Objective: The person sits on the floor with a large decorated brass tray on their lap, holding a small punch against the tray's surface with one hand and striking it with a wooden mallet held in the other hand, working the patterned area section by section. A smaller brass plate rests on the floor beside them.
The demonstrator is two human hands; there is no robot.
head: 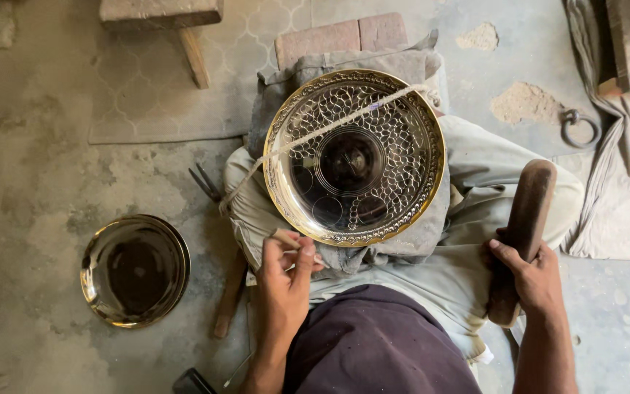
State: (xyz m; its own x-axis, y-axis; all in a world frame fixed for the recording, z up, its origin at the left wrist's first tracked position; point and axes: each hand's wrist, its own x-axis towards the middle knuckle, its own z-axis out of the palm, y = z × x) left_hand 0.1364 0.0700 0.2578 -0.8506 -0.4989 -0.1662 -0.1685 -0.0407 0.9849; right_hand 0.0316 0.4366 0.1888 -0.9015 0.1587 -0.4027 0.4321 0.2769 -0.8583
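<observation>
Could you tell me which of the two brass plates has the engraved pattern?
The larger plate on the lap, tied with a cord. The smaller plate on the floor is plain.

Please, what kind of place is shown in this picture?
Probably a metal craft workshop, worked on the floor. An engraved brass plate lies on the person's lap, the left hand holds a small chisel, the right hand a wooden mallet. A plain plate waits on the concrete.

engraved brass plate (354, 157) on lap, left hand (286, 273) with small tool (294, 242), right hand (530, 273) around wooden mallet (523, 233)
</observation>
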